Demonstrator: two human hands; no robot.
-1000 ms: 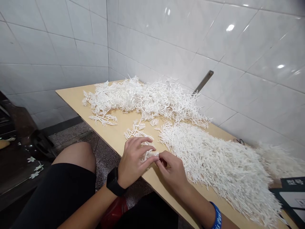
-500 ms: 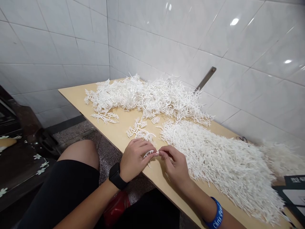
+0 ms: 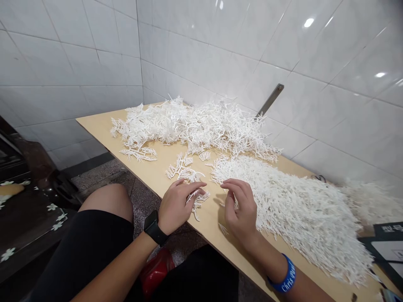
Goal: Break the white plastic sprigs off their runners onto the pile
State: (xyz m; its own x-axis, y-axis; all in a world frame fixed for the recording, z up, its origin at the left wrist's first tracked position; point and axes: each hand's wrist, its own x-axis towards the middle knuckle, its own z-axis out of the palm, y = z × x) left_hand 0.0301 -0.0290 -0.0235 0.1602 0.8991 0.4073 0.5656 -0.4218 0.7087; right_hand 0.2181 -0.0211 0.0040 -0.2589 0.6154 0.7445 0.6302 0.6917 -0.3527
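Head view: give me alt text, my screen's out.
The left hand is at a branched white piece over a tan board; the right hand, apart from it, curls beside a broad pile of short white strands. A tangled white heap lies farther back.

blue wristband: "Chris Paul" | dark-bordered panel, right edge of view: "型号"

Probably a home or small workroom: tiled wall behind the surface, speckled floor below it, dark furniture to its left
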